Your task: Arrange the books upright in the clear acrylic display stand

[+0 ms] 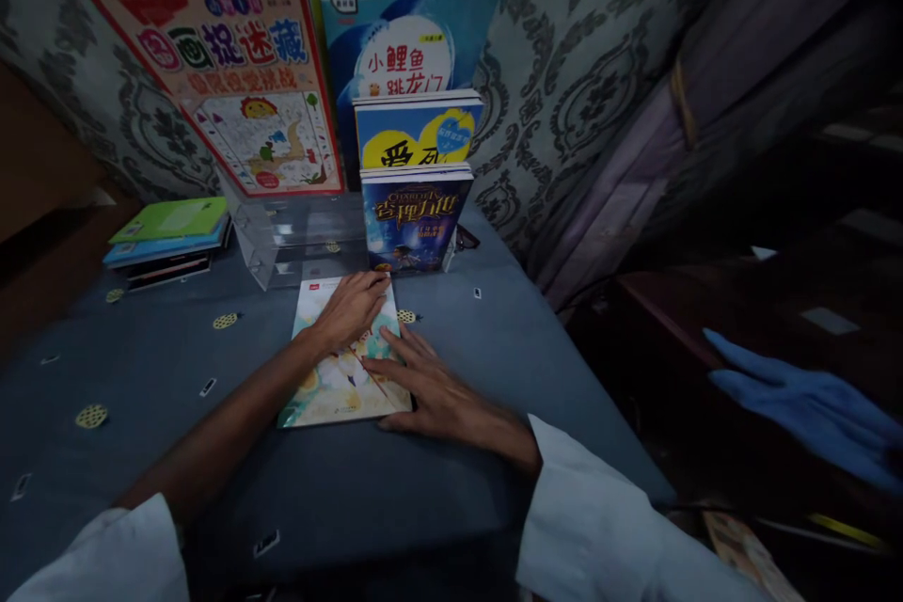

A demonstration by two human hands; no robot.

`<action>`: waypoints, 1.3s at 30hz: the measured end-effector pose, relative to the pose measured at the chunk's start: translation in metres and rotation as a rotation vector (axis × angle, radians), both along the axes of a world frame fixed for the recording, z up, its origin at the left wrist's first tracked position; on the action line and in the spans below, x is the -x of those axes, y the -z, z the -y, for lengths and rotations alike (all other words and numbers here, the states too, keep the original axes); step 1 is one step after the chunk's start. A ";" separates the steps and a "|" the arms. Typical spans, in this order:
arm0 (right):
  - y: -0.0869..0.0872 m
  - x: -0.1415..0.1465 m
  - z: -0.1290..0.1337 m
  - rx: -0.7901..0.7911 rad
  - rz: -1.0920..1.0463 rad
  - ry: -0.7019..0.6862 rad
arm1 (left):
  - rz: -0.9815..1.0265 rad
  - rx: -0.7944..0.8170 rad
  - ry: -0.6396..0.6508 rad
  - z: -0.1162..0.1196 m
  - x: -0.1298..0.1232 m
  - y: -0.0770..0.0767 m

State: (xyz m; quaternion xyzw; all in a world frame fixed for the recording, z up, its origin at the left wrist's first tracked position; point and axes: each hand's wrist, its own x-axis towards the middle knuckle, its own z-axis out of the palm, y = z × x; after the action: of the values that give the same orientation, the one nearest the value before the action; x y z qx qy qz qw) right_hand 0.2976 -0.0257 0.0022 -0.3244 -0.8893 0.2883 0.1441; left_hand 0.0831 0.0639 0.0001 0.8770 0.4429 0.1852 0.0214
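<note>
A pale book (353, 388) with a painted cover lies flat on the table in front of the book rack. Across its upper part rests my left hand (353, 306), palm down, fingers reaching to the top right corner. My right hand (430, 386) lies over the book's right side with its fingers spread and the thumb near the lower right corner. Neither hand grips the book; both touch it from above. Just beyond my left fingertips stands a dark blue book (413, 221) at the front of the rack's right column.
A clear acrylic rack (258, 249) holds upright books, including a red-bordered book (232, 85) and a teal book (416, 9). Left of it sits a stack of books (173, 221). The blue-grey tablecloth (141, 451) covers the table. At far right is a blue glove-like shape (797, 404).
</note>
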 end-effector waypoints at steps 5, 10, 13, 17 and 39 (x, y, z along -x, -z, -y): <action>0.007 0.001 -0.003 0.021 0.026 -0.004 | -0.006 0.020 -0.007 -0.003 -0.001 0.007; 0.001 0.001 -0.003 0.041 0.049 -0.015 | -0.019 0.045 -0.007 0.000 -0.001 0.005; -0.001 0.001 -0.003 0.034 0.055 -0.026 | -0.024 0.069 0.024 0.008 0.000 0.002; 0.005 0.001 -0.006 -0.015 0.053 -0.017 | -0.041 0.082 0.038 0.022 0.009 -0.001; 0.029 0.029 -0.103 -0.197 0.034 0.160 | 0.126 0.031 -0.361 0.032 0.090 0.032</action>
State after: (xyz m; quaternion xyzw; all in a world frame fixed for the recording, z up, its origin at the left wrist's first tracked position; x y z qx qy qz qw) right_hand 0.2690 0.0771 -0.0269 -0.3835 -0.8868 0.1817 0.1827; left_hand -0.0071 0.0318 -0.0316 0.7696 0.5935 0.2337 0.0289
